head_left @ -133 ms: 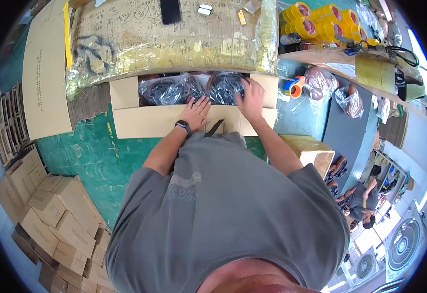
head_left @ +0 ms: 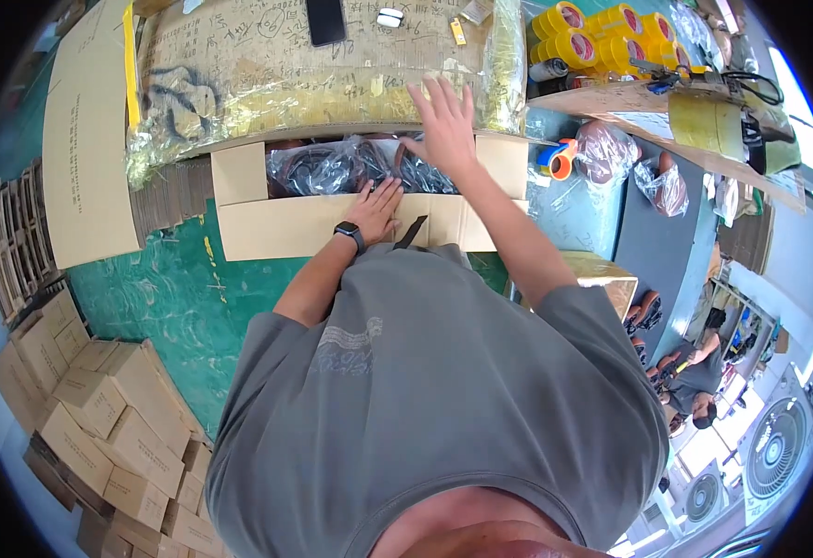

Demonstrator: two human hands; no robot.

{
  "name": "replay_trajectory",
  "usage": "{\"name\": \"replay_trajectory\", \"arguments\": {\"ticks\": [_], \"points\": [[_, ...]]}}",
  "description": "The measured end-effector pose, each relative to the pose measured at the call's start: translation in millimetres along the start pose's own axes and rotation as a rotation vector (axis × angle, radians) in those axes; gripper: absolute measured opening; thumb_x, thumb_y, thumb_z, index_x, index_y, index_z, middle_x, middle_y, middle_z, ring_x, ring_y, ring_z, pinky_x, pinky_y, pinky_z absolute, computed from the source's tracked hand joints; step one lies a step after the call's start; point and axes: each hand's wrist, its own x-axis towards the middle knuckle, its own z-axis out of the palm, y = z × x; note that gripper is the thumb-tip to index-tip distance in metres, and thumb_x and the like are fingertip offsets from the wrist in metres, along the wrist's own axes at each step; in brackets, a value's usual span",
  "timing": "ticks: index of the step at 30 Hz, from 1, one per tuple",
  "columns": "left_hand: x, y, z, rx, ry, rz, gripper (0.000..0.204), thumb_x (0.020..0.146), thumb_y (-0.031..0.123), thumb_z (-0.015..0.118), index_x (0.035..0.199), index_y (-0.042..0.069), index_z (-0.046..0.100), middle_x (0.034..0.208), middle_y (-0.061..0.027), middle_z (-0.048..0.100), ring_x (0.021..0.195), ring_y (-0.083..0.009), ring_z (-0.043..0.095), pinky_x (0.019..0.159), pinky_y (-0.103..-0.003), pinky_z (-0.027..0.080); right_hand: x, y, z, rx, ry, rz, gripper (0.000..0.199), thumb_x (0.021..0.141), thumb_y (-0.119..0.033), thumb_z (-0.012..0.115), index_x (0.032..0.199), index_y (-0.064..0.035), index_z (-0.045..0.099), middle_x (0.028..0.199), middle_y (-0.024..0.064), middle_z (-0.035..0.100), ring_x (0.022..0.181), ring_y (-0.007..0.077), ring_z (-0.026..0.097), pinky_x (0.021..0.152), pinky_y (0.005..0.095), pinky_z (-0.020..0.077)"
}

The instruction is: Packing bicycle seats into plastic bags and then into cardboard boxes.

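Observation:
An opened cardboard box (head_left: 323, 226) lies in front of me with its flaps folded out. Inside sit dark brown and black items in clear plastic bags (head_left: 327, 167), perhaps footwear; the wrinkled plastic blurs their shape. My left hand (head_left: 376, 212) rests with fingers stretched out over the near edge of the box, its fingertips at the plastic. Above the box's right half, my right hand (head_left: 445, 126) is raised with fingers spread and nothing in it, hiding part of the bagged items.
Beyond the box is a tape-covered cardboard worktop (head_left: 267, 70) with a black phone (head_left: 325, 20). An orange and blue tape dispenser (head_left: 561, 163) stands at right, near bagged items (head_left: 608, 153). Yellow tape rolls (head_left: 574, 46) fill the far right. Stacked cartons (head_left: 113, 409) stand left; a co-worker (head_left: 697, 381) is at right.
My right hand has lifted off the bagged items at the box's right end and moved away from me and left, its fingers spreading. My left hand stays at the near edge.

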Motion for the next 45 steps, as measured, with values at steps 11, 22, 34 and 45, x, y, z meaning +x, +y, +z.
{"name": "replay_trajectory", "arguments": {"ticks": [11, 22, 34, 45], "points": [[-73.8, -91.5, -49.9, -0.067, 0.080, 0.251, 0.046, 0.105, 0.013, 0.055, 0.150, 0.006, 0.063, 0.157, -0.0151, 0.061, 0.145, -0.0354, 0.058, 0.125, -0.048, 0.045, -118.2, -16.9, 65.7, -0.086, -0.488, -0.040, 0.112, 0.090, -0.086, 0.061, 0.176, -0.0208, 0.033, 0.183, 0.0160, 0.025, 0.170, 0.0400, 0.019, 0.135, 0.0665, 0.0129], [51.7, -88.4, -112.1, 0.211, -0.194, -0.194, 0.157, 0.053, 0.075, 0.098, 0.178, 0.018, 0.022, 0.181, -0.0257, 0.019, 0.168, -0.0439, 0.017, 0.132, -0.069, 0.018, -162.6, -20.3, 88.3, 0.028, -0.223, 0.026, 0.085, 0.100, -0.071, 0.059, 0.167, -0.0201, 0.048, 0.178, 0.0116, 0.036, 0.166, 0.0337, 0.031, 0.136, 0.0617, 0.0163], [26.8, -14.3, -113.9, 0.304, -0.154, -0.217, 0.151, 0.045, 0.067, 0.104, 0.175, 0.030, 0.035, 0.173, -0.0280, 0.033, 0.160, -0.0488, 0.030, 0.125, -0.064, 0.034, -182.1, 262.6, 7.9, 0.141, 0.351, 1.208, 0.046, 0.095, -0.019, 0.081, 0.125, 0.0009, 0.052, 0.117, 0.0288, 0.073, 0.114, 0.0486, 0.070, 0.098, 0.0550, 0.0573], [-30.5, 22.9, -94.1, 0.268, -0.064, -0.235, 0.147, 0.045, 0.070, 0.101, 0.172, 0.029, 0.041, 0.170, -0.0286, 0.036, 0.158, -0.0480, 0.032, 0.127, -0.064, 0.030, -252.2, 162.2, -55.6, 0.685, 0.341, 1.137, 0.041, 0.095, -0.020, 0.080, 0.127, 0.0018, 0.065, 0.107, 0.0215, 0.077, 0.087, 0.0288, 0.076, 0.082, 0.0436, 0.0628]]}}
